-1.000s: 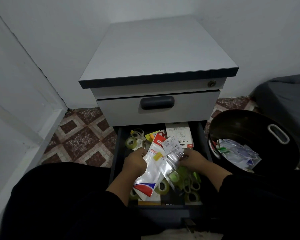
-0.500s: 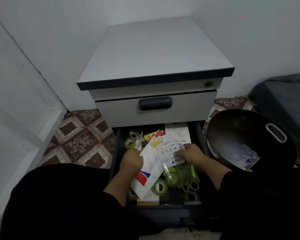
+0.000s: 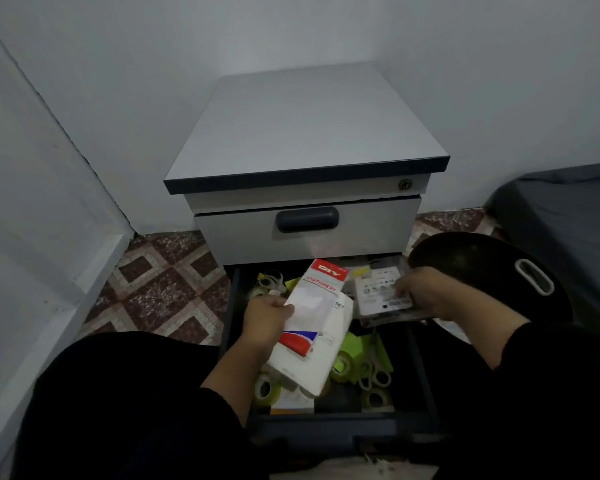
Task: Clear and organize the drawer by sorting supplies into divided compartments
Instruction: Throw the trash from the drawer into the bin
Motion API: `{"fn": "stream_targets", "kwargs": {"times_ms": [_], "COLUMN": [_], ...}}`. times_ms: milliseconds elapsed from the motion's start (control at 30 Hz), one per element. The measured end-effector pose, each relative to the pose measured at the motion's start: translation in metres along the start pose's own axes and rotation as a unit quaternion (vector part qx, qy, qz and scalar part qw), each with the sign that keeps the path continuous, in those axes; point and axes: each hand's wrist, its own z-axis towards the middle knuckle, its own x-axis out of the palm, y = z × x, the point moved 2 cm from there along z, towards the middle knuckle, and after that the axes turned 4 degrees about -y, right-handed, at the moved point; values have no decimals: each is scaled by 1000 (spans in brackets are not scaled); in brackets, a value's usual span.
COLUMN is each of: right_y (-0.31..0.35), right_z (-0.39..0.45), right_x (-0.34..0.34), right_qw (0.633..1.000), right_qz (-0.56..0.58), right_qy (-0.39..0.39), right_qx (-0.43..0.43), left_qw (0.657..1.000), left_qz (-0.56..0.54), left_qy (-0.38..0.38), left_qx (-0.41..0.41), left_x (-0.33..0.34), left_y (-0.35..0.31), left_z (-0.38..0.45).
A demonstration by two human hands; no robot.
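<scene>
While the drawer [image 3: 234, 306] of the grey cabinet [image 3: 305, 133] stands pulled out and full of loose supplies, the step in hand looks like the clearing stage: packets are being lifted off the heap, and no dividers show inside yet.

On the left, the left hand [image 3: 267, 315] reaches in from the black sleeve with the forearm slanting up and to the right. Its fingers are curled round the left edge of a white stationery packet [image 3: 312, 327] with a red header, gripping it so that it tilts above the drawer's middle. Under and around the packet lie tape rolls [image 3: 267, 389], green sticky pads [image 3: 355, 346] and pale scissors [image 3: 374, 377], all jumbled on the drawer floor.

To the right, the right hand [image 3: 425, 292] comes in palm down, wrist bent toward the centre, and its fingers pinch the right end of a clear blister pack [image 3: 381, 292] held over the drawer's right rear corner. Just beside that hand sits a dark round bin [image 3: 482, 258] with a white handle, on the floor.

The next move probably calls for drawing the two packets apart and setting each outside the drawer, or dropping waste in the bin. Both are thin and slippery, so a firm pinch and a clean lift over the drawer wall would help keep the smaller items from being dragged out.
</scene>
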Motion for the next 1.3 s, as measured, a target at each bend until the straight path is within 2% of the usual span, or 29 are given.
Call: {"fn": "stream_targets", "kwargs": {"times_ms": [100,233,333,500,600,767,867,967,1133,1200,1300], "right_y": [10,6,-4,-14,-13,-5,-2,5,18,18,11], "right_z": [-8,9,18,12,13,0,12,13,12,13,10], "right_x": [-40,-102,-137,-154,-157,-154,-154,-141,-87,-54,-3], "right_qw": [999,994,988,982,980,982,971,944,906,877,796], "right_qz": [-31,-63,-65,-2,31,-38,-144,-281,-396,-432,-509], "right_qy": [-28,-57,-103,-153,-153,-95,-146,-152,-101,-76,-43], "right_qx": [23,69,90,112,124,161,123,80,-111,-199,-325], "left_qw": [998,994,992,990,989,979,972,975,978,978,985], "left_qz": [-26,7,16,29,38,41,38,34,77,101,121], "left_qy": [58,106,124,113,111,185,214,194,146,124,68], "left_qx": [5,21,25,74,90,71,89,98,130,132,100], "left_x": [22,64,100,159,191,223,216,194,123,90,45], "left_y": [-14,-36,-52,-75,-86,-91,-80,-61,-18,-1,19], "left_z": [-11,-21,-23,-19,-14,-13,-13,-8,15,25,43]}}
